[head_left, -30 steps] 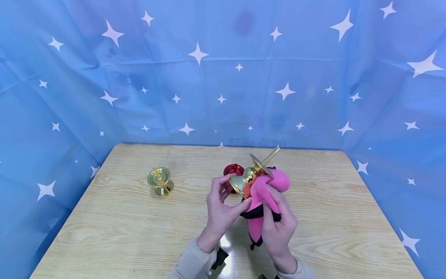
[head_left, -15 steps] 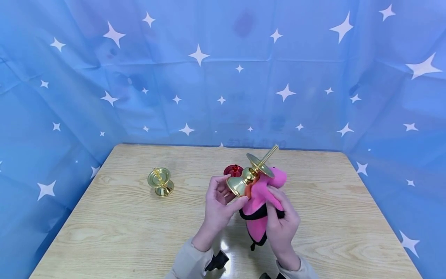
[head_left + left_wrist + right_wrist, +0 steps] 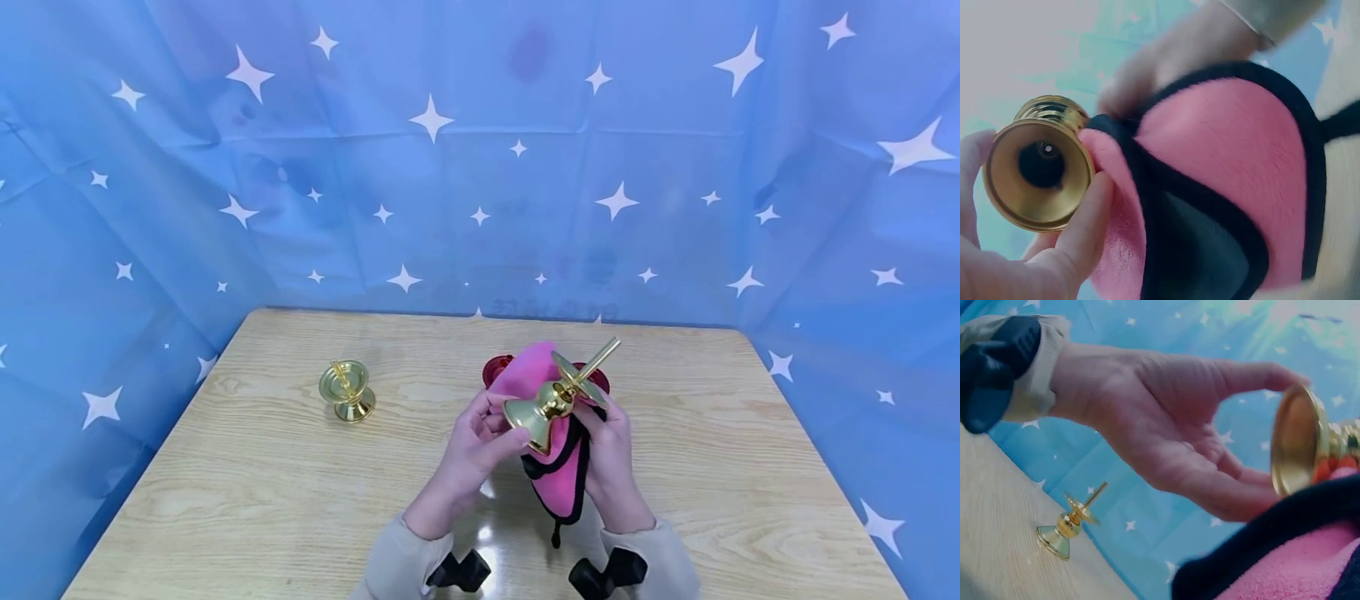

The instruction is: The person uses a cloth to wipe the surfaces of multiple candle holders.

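– Both hands are occupied, I take it?

– Yes. The left hand (image 3: 476, 446) grasps a shiny gold metal candlestick (image 3: 553, 402), with flared foot, round knob, flat disc and slim stem, by the rim of its foot, thumb opposite fingertips. The right hand (image 3: 609, 458) grips a soft pink plush cloth (image 3: 558, 492) with black edging, though part of that grasp is hidden.

– Take the held candlestick as our landmark. Where is everything?

– It looks raised off the pale wood-grain table (image 3: 255, 500), tilted, its stem pointing up and to the right. The cloth spreads beneath and beside it, one end beyond, one end nearer the person. A shiny red dish (image 3: 495, 369) peeks out beyond it to the left; another shiny red dish (image 3: 602, 379) is partly hidden behind its disc. Well to its left stands a smaller-looking gold metal candle holder (image 3: 348, 390), upright.

– What worries you?

– The foot, mostly. Smooth metal held only at the rim could twist or slip, I'd judge, if the cloth pushed hard against the knob or disc.

– And the red pieces?

– If the candlestick swung or dropped away from the person, disc or stem might knock one over. A loose fold could also snag on the disc and tug the foot free. Whether cloth and knob touch, I can't tell.
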`<state>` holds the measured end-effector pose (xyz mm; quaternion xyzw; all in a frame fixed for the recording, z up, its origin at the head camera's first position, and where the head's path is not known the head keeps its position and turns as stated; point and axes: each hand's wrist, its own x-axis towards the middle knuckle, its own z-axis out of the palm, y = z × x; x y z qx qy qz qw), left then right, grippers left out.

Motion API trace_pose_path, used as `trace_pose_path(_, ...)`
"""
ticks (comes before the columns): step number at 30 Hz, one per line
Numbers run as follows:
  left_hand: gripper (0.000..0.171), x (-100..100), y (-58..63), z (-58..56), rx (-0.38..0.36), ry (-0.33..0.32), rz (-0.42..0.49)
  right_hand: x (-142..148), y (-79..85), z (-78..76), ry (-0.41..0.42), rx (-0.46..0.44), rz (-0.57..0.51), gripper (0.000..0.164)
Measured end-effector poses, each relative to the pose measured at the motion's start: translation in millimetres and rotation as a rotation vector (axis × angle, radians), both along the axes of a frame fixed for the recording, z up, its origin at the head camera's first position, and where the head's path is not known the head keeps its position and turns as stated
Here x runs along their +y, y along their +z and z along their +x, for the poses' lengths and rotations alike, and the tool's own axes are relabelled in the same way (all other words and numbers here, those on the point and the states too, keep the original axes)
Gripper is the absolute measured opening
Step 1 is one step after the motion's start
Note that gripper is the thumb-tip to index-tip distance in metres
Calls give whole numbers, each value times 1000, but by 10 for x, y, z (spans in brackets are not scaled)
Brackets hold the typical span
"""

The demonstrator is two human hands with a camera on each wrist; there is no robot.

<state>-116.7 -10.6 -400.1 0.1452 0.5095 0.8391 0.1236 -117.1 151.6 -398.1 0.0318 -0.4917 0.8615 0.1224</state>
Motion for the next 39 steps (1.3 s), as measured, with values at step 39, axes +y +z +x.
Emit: trace_pose_path(39, 35, 133, -84, -146, 1167, 915, -592, -406, 331, 232, -641, 875, 870, 25)
